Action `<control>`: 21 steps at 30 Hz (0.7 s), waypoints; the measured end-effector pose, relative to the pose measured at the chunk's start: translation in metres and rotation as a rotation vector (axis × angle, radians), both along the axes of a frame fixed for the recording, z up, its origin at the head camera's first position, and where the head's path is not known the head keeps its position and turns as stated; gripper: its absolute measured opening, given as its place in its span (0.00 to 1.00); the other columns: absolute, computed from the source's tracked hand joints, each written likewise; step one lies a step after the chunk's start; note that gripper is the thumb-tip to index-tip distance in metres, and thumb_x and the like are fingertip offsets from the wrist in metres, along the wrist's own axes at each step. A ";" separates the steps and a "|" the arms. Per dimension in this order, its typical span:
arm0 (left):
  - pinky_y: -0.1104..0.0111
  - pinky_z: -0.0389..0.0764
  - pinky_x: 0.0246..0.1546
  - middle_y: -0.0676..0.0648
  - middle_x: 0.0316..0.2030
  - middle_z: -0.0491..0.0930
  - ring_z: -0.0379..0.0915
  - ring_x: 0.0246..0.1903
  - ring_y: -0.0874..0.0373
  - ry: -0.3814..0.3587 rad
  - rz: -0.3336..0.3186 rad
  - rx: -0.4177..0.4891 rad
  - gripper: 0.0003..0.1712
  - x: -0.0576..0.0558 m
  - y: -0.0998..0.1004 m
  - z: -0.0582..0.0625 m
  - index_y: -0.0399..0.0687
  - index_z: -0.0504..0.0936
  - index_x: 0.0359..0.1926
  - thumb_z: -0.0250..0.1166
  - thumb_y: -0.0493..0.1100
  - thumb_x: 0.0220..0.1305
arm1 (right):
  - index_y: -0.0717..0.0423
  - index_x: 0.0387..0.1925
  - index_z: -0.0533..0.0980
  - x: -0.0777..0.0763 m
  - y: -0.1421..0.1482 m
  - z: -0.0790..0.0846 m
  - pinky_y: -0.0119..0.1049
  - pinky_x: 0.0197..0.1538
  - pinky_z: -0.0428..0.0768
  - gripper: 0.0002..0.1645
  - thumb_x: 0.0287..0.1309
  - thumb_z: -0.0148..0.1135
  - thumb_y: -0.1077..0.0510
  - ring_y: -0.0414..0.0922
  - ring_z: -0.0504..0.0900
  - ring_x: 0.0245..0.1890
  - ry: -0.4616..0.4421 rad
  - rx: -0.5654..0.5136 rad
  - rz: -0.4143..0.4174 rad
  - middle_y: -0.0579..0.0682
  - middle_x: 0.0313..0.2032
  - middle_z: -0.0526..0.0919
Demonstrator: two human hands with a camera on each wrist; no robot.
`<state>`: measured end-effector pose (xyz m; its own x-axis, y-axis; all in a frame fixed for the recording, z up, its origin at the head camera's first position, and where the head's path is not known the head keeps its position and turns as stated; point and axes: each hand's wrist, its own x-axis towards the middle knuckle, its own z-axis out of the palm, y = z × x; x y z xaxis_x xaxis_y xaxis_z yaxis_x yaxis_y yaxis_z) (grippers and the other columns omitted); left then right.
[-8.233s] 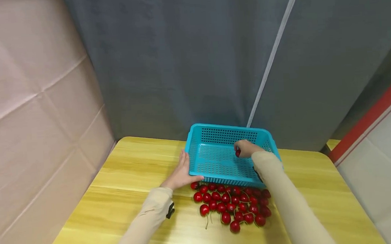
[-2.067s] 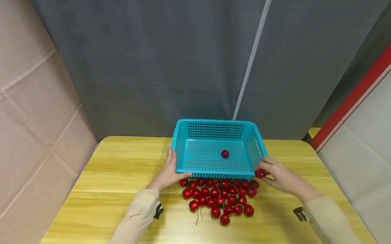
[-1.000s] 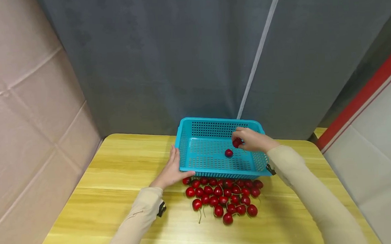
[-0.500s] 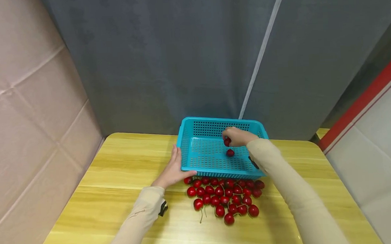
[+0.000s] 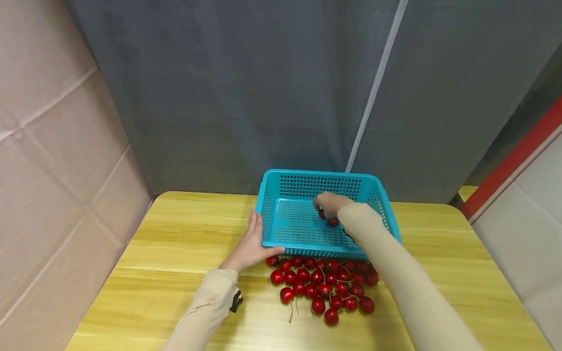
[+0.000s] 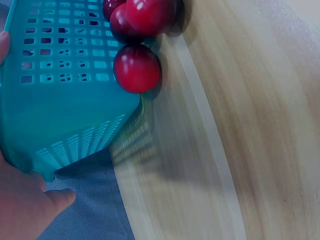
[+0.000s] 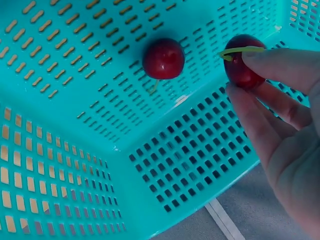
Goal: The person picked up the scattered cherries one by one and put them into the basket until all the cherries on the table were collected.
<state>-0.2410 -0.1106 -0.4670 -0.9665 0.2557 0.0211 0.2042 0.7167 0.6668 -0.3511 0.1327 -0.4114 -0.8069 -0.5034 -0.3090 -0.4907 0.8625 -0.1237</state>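
My left hand (image 5: 248,247) lies against the front left corner of a turquoise plastic basket (image 5: 313,252), thumb along the front rim and straight fingers on the left side. In the left wrist view that hand (image 6: 22,200) touches the basket's outer wall (image 6: 65,110). Inside the basket, my right hand (image 5: 330,203) pinches a dark red cherry. Close up in the right wrist view, thumb and fingers grip this cherry (image 7: 242,62), its green stem across the thumb tip. A second cherry (image 7: 163,59) lies on the basket's slotted floor beside it.
Several cherries (image 5: 317,277), some with stems, lie in a cluster on the wooden table (image 5: 171,266) along the basket's front. One cherry (image 6: 137,69) sits right by the basket's corner. A grey curtain (image 5: 257,92) hangs behind the table.
Over 8 seconds one cherry has come to rest in the basket. The right hand has since brought another from the front right corner and moved left and down with it. The left hand stays put.
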 end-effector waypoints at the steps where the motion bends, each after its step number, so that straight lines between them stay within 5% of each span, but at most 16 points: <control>1: 0.57 0.48 0.66 0.46 0.68 0.19 0.22 0.68 0.51 0.003 -0.004 0.002 0.69 0.000 0.000 0.000 0.37 0.32 0.69 0.64 0.68 0.45 | 0.56 0.44 0.76 0.000 0.000 -0.001 0.36 0.34 0.75 0.13 0.58 0.53 0.69 0.44 0.72 0.36 -0.005 0.009 -0.013 0.52 0.42 0.76; 21: 0.57 0.49 0.65 0.46 0.69 0.19 0.25 0.69 0.51 -0.004 -0.005 0.001 0.69 0.003 0.002 0.000 0.38 0.32 0.69 0.64 0.69 0.44 | 0.55 0.47 0.75 0.009 -0.001 -0.006 0.36 0.33 0.74 0.17 0.55 0.56 0.69 0.46 0.71 0.38 -0.039 0.040 -0.063 0.54 0.48 0.75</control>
